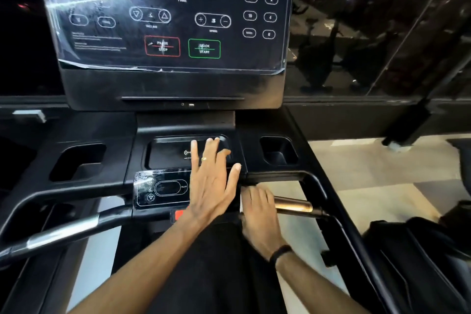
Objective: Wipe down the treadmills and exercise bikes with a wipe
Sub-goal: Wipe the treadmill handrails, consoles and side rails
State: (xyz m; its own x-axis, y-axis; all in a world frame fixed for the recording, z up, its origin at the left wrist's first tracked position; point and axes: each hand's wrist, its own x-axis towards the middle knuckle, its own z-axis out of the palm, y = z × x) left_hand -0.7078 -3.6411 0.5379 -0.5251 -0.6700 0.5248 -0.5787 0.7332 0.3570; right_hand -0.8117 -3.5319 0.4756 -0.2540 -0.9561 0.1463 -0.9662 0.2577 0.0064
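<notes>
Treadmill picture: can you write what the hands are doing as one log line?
left hand: open, flat over console tray | right hand: grips handlebar | wipe: none visible

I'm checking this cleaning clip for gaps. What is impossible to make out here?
- Head view: any wipe; none shows under the flat left hand.
- Right hand hides whatever it grips on the metal handlebar sensor.
- Small print on the black treadmill console: blurred, glare.
</notes>
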